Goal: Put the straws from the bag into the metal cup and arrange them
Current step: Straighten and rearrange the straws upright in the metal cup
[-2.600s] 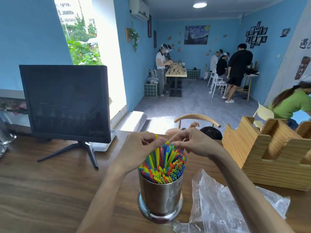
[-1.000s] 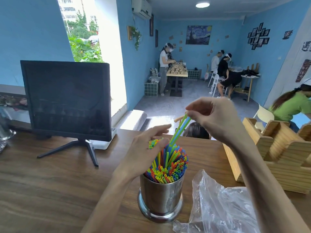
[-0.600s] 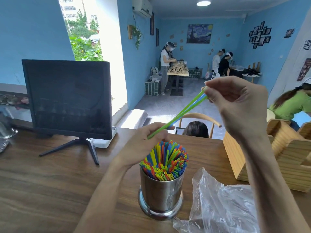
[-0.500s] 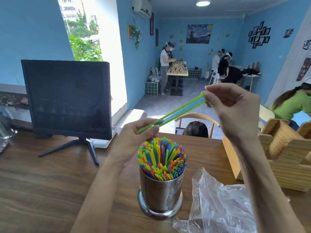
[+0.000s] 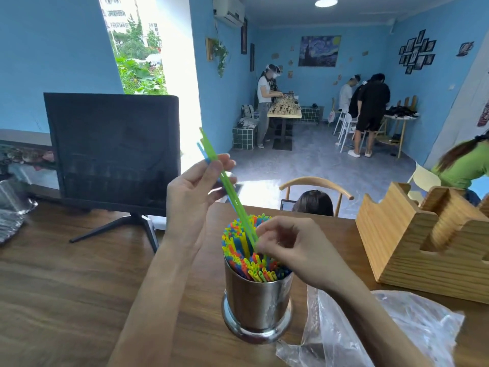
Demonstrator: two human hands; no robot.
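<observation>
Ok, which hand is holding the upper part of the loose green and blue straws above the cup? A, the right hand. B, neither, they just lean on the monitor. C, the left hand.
C: the left hand pinches the straws high up, while the right hand guides their lower ends at the cup.
</observation>
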